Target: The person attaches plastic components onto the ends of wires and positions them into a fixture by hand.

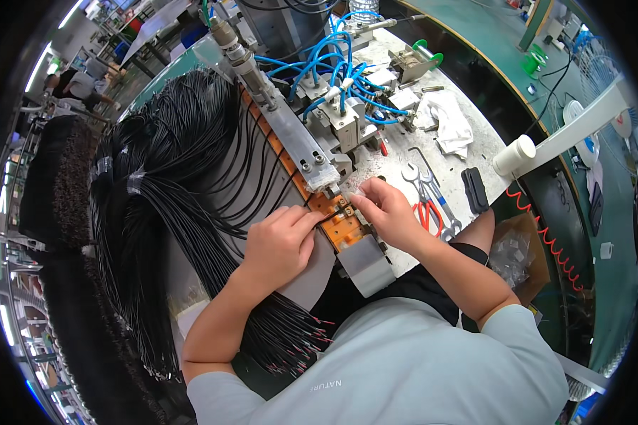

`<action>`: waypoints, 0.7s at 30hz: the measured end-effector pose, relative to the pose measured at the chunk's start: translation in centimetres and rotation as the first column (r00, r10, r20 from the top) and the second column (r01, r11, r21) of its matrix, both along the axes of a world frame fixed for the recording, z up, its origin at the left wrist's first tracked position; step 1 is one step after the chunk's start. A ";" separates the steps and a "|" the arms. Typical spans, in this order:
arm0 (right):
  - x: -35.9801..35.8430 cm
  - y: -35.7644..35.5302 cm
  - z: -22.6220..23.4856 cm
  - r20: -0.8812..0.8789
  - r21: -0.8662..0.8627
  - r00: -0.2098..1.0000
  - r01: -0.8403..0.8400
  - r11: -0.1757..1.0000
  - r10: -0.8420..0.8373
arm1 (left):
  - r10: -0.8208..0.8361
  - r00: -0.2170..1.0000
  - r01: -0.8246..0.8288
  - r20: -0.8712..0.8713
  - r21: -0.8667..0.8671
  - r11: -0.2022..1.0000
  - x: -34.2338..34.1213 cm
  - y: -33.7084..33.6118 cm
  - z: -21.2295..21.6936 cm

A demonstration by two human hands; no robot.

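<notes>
Both my hands work at an orange fixture rail (345,232) that runs along the machine, with a metal plate (367,265) at its near end. My left hand (280,244) lies at the rail's left edge, thumb and fingers closed on a black cable (331,213) that crosses the rail. On the other side my right hand (390,212) is pinched close to the cable's end and a small metal block; whatever sits between its fingertips is too small to make out. Further along, more black cables (252,170) lie across the rail in a row.
A big bundle of black cables (166,142) spreads over the left side. Ahead stands the machine with blue air hoses (322,60). Wrenches (425,180), red-handled pliers (429,212), a black case (474,190) and a white cloth (450,124) lie on the right.
</notes>
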State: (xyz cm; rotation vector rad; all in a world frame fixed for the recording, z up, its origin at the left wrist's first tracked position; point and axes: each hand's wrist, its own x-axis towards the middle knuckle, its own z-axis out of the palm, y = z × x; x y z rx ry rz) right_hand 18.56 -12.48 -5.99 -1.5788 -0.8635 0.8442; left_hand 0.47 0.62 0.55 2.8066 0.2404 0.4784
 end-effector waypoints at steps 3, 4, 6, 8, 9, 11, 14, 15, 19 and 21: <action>0.4 0.2 -0.6 -0.075 -0.013 0.996 -0.039 0.999 0.038 | -0.006 1.000 0.006 -0.015 0.021 1.000 -0.1 0.3 -0.2; 0.4 0.3 -0.7 -0.177 -0.005 0.984 -0.037 0.999 0.036 | -0.008 1.000 0.009 -0.022 0.033 0.999 -0.1 0.3 -0.2; 0.3 0.5 -1.0 -0.374 0.012 0.927 -0.031 0.999 0.033 | -0.014 1.000 0.015 -0.027 0.031 0.999 -0.1 0.2 -0.2; 0.2 0.6 -1.2 -0.400 -0.030 0.917 -0.009 1.000 -0.003 | -0.026 0.999 0.027 -0.035 0.027 0.999 0.0 0.0 -0.1; 0.2 0.5 -1.3 -0.422 -0.072 0.905 0.012 0.997 -0.041 | -0.027 0.999 0.028 -0.034 0.027 0.999 0.0 -0.1 -0.1; 0.1 0.7 -0.9 -0.441 -0.114 0.895 0.025 0.993 -0.073 | -0.020 1.000 0.020 -0.006 0.032 0.999 0.0 -0.1 0.0; -0.2 -0.4 0.4 -0.259 -0.036 0.953 0.151 0.988 -0.155 | -0.042 0.998 0.044 0.048 -0.030 0.999 0.0 0.2 0.1; -0.6 -1.0 1.2 -0.256 -0.038 0.955 0.142 0.989 -0.147 | -0.063 0.994 0.071 0.086 -0.095 0.993 0.0 0.3 0.1; -3.9 -4.8 4.1 0.162 0.181 0.986 0.009 0.983 -0.039 | -0.012 0.996 0.053 0.085 -0.500 0.864 -0.3 -0.3 0.6; -4.7 -4.6 4.2 0.349 0.302 0.937 -0.115 0.946 0.003 | 0.007 0.999 0.030 0.054 -0.642 0.766 -0.3 -0.6 1.0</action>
